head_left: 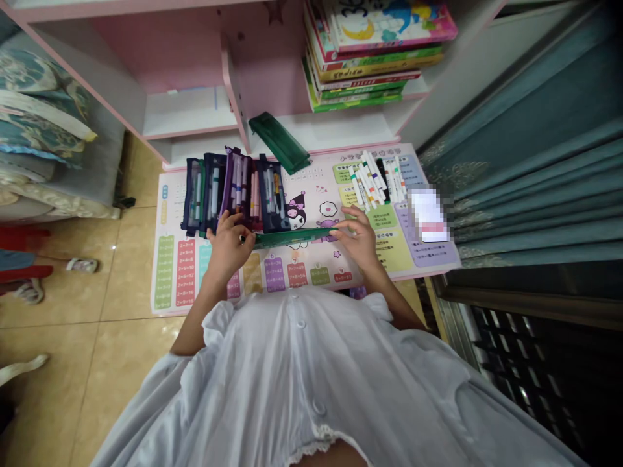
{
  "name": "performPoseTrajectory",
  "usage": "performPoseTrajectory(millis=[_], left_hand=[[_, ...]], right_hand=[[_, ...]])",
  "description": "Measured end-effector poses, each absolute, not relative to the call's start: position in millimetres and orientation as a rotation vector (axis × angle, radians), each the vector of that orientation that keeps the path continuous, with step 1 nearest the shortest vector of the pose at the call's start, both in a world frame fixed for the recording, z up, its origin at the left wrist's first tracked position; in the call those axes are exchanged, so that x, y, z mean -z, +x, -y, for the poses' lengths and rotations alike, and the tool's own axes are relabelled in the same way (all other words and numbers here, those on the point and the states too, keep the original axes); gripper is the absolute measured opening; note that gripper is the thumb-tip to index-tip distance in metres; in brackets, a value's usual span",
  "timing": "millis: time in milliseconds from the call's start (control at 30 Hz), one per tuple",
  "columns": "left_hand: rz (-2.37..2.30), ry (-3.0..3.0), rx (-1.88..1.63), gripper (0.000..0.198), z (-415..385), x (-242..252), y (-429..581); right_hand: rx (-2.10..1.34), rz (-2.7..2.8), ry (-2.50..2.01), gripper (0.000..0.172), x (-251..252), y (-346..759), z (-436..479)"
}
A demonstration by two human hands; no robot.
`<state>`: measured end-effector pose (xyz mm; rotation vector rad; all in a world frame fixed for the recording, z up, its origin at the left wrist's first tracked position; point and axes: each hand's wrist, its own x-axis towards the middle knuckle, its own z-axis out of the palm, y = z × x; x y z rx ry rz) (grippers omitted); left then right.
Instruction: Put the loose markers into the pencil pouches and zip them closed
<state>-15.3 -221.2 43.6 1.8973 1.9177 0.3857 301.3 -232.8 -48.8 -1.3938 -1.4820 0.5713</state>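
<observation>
A green mesh pencil pouch stretches sideways between my two hands, low over the desk mat. My left hand pinches its left end, and my right hand pinches its right end between thumb and fingers. Just beyond my left hand lie several mesh pouches with markers inside, among them a purple pouch and a dark blue pouch. Past my right hand is a pile of loose white markers with coloured bands. Another green pouch lies farther back, partly on the shelf edge.
The printed desk mat covers the desk. Behind it rises a pink and white shelf with stacked books. A blurred-out phone-like object lies at right, near a teal curtain. Another person's foot shows at left.
</observation>
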Motion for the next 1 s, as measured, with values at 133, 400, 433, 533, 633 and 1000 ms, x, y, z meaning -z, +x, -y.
performPoseTrajectory(millis=[133, 400, 433, 533, 633, 1000], left_hand=[[-1.928, 1.877, -0.397, 0.018, 222, -45, -16], [-1.931, 1.853, -0.475, 0.018, 221, -37, -23], [-1.935, 1.852, -0.496, 0.018, 220, -36, -25], [-1.931, 1.858, -0.533, 0.018, 220, -36, -29], [-1.946, 1.843, -0.499, 0.017, 221, -40, -29], [-2.04, 1.927, -0.444, 0.011, 225, -39, -27]], right_hand=[[-0.56, 1.482, -1.402, 0.007, 48, 302, 232], [-0.549, 1.472, -1.398, 0.007, 48, 304, 232], [-0.544, 1.47, -1.404, 0.008, 48, 305, 232], [-0.535, 1.461, -1.416, 0.012, 47, 308, 232], [-0.542, 1.457, -1.422, 0.015, 47, 309, 232], [-0.561, 1.48, -1.386, 0.01, 50, 308, 231]])
